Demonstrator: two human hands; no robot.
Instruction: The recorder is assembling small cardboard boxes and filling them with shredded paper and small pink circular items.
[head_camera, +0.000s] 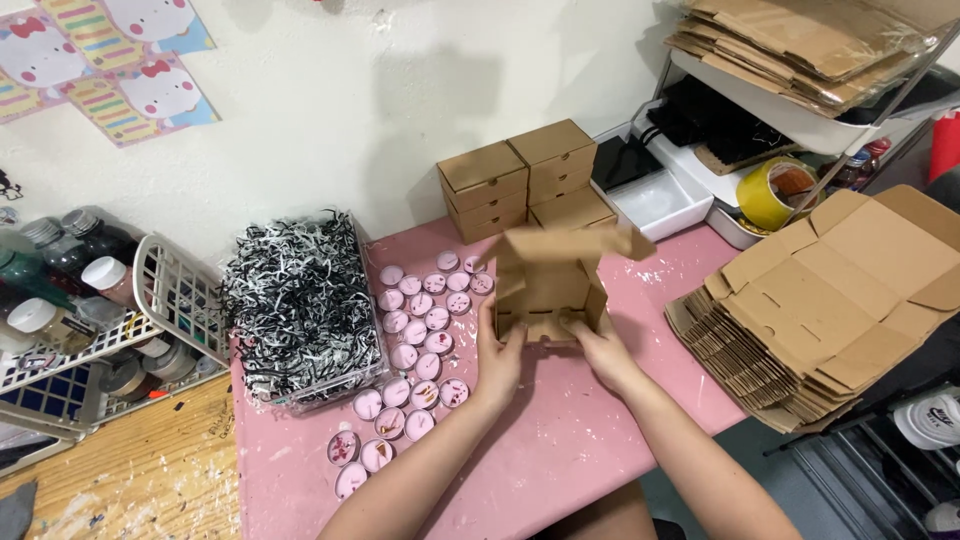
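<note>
Right now both my left hand (497, 352) and my right hand (597, 345) are curled around the bottom edge of a half-folded brown box (548, 283) over the pink table (560, 450). Its walls stand up, but the top flaps still hang open. Finished boxes (525, 178) wait by the wall, and many flat ones (800, 320) are still unfolded.

A pink counter (560, 440) fills the middle of the frame. Left of centre on it sits a clear bin of black-and-white shredded paper (300, 300), with round pink candles (420, 330) in rows just beside it. Folded brown boxes (525, 180) stack against the wall at top centre. Flat cardboard blanks (820, 310) pile at right, yellow tape (770, 195) above them. A white basket of jars (90, 310) stands at left.
</note>
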